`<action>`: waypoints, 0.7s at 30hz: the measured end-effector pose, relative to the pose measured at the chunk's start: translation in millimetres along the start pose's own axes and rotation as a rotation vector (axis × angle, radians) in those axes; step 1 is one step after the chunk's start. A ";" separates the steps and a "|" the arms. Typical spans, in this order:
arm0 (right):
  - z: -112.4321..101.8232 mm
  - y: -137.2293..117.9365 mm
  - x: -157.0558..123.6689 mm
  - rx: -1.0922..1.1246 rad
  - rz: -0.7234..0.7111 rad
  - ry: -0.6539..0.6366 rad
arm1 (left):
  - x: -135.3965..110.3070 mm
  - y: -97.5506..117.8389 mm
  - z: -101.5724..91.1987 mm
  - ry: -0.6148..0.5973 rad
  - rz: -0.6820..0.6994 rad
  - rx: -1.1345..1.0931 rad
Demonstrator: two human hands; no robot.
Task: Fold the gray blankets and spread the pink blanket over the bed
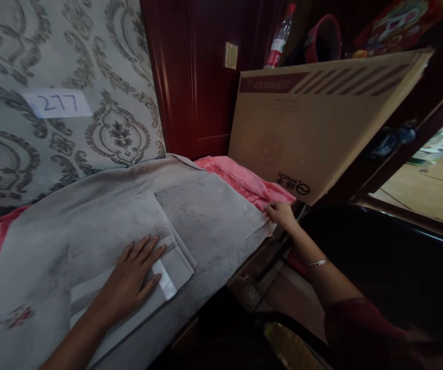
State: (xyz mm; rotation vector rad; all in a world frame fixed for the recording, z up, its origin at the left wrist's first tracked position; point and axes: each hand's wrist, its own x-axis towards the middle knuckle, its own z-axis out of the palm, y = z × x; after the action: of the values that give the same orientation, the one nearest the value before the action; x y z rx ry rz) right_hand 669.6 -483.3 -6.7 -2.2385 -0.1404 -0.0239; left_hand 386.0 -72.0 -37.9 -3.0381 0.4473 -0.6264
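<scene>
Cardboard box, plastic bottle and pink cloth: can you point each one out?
Cardboard box (308, 118), head view: its printed broad face.
Plastic bottle (277, 45), head view: its label.
Pink cloth (240, 176), head view: its right-hand stretch.

Folded grey cloth (106, 239), flat on larger grey sheet (213, 216).

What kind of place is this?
Probably a room in a home: ornate patterned wallpaper, a glossy dark-red panel, and a grey cloth with pink cloth showing past its edges.
</scene>
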 end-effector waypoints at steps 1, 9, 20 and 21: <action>-1.0 4.4 -7.8 0.036 0.039 -0.023 | 0.3 -0.6 0.5 -0.001 0.001 0.004; 1.7 15.6 -37.6 0.398 0.252 -0.113 | 1.7 -1.6 1.2 0.025 -0.003 -0.008; 18.7 7.4 -40.1 0.649 0.266 -0.101 | 1.0 0.7 0.2 0.013 -0.020 -0.037; 21.2 6.2 -40.9 0.628 0.249 -0.106 | 0.4 1.6 -1.1 0.016 -0.022 -0.053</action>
State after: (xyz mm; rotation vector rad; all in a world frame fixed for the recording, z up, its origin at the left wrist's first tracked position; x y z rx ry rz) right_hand 629.0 -474.3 -27.4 -1.6149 0.0694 0.2421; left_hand 385.5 -73.6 -36.8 -3.0942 0.4378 -0.6500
